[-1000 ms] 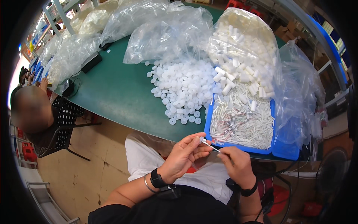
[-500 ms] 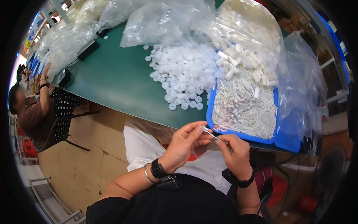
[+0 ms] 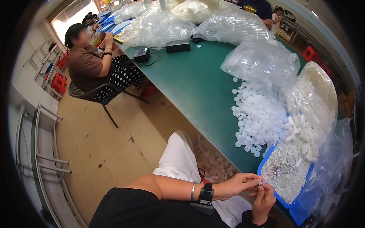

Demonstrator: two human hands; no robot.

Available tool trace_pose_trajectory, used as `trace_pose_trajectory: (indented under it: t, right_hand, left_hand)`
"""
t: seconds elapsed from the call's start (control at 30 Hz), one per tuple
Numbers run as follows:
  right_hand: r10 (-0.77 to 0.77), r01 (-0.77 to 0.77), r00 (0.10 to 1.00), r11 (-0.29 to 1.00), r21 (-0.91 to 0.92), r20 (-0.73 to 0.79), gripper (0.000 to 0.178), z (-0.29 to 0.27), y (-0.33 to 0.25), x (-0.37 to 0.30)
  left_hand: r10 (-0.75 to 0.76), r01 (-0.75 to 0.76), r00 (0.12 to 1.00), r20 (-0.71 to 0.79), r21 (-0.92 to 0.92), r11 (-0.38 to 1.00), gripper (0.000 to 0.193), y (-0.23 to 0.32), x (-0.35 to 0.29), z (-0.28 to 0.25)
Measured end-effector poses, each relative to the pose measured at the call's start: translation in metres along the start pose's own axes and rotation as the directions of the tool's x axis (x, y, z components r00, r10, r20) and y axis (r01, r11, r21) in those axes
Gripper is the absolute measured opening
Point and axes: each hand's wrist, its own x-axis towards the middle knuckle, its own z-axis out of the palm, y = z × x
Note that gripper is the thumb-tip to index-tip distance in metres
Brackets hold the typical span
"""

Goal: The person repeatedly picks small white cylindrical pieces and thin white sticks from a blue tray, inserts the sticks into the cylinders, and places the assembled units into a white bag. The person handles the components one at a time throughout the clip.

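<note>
At the table's front edge, beside the blue tray (image 3: 263,162), my two hands meet fingertip to fingertip. My left hand (image 3: 236,185) is closed in a pinch on a small white plastic piece (image 3: 260,183). Fingers of my right hand (image 3: 263,204) press on the same piece from below; its lower part is hidden by them. Thin white sticks (image 3: 283,173) fill the tray just past my hands. White cylinders (image 3: 292,131) spill from a clear bag at the tray's far end. To their left lies a pile of translucent white discs (image 3: 254,117).
Clear plastic bags (image 3: 262,62) lie along the far side of the green table (image 3: 182,81). A black power adapter (image 3: 178,46) and a small black box (image 3: 142,55) with cables sit further left. Another person (image 3: 89,57) sits on a chair (image 3: 104,99) at the table's left edge.
The view has swung left, so the table and tray appear further right and more of the seated person shows. My hands stay together; the thin rod between them no longer shows, only a small white piece.
</note>
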Motion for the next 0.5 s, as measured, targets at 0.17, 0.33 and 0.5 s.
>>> trace_pose_trajectory:
  t: [0.17, 0.33, 0.5]
  right_hand:
    - [-0.378, 0.356, 0.926, 0.875, -0.328, -0.004, 0.019, -0.003, 0.002, 0.008]
    - [-0.316, 0.313, 0.948, 0.892, -0.327, 0.046, 0.036, 0.004, -0.005, 0.02]
    - [-0.247, 0.245, 0.969, 0.94, -0.237, 0.023, 0.028, 0.009, -0.018, 0.027]
  left_hand:
    - [-0.029, 0.031, 0.999, -0.042, 0.049, 0.998, 0.039, -0.009, 0.004, -0.007]
    - [0.057, -0.055, 0.997, -0.053, 0.037, 0.998, 0.037, -0.001, 0.001, -0.015]
    - [-0.02, 0.016, 0.984, -0.179, -0.023, 1.0, 0.036, 0.02, -0.01, -0.006]
